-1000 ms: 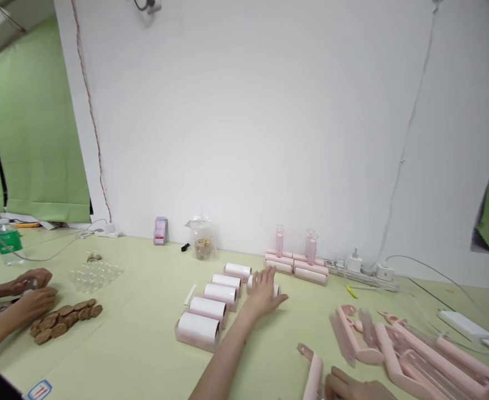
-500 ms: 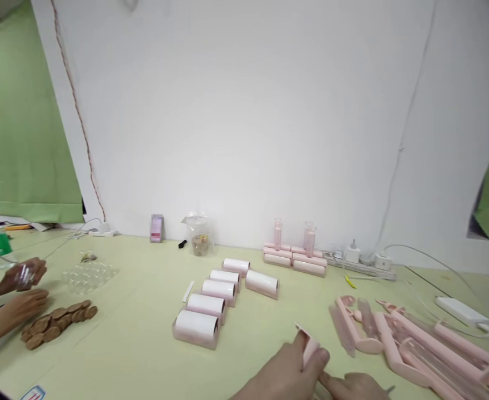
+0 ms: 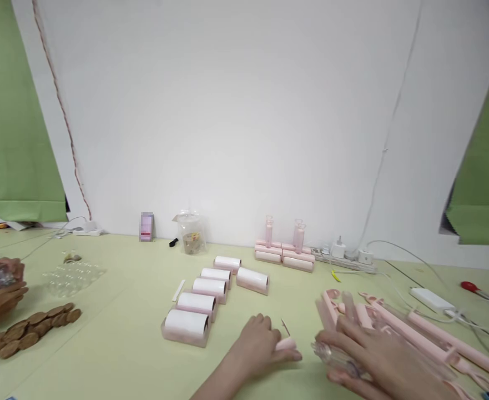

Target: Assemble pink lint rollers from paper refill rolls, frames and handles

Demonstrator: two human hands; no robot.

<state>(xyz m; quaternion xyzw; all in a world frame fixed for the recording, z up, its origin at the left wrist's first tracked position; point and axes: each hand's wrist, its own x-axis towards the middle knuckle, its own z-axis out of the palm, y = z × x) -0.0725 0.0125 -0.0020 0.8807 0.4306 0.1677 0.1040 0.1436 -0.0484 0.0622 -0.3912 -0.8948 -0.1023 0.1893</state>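
My left hand (image 3: 257,345) rests low over the table, its fingers closed around a small pink plastic part (image 3: 286,344). A thin dark edge sticks up from that part; most of it is hidden by the fingers. To the right, my right hand (image 3: 379,355) is curled over a clear plastic piece (image 3: 338,360), gripping it beside the pile of pink handles (image 3: 419,328). Motion blurs this piece. Left of my hands, several white rolls (image 3: 192,321) lie in clear covers in a slanted row, with one more white roll (image 3: 252,279) beside it.
Pink roller parts (image 3: 298,260) stand by the wall near a power strip (image 3: 352,262). A white adapter (image 3: 431,300) and cables lie right. Another person's hands (image 3: 3,289) work at the left, near brown discs (image 3: 31,330) and clear domes (image 3: 71,278).
My hands have moved apart. The left went left and down with the pink part; the right reached right to the clear piece by the pile. The view has turned slightly right.
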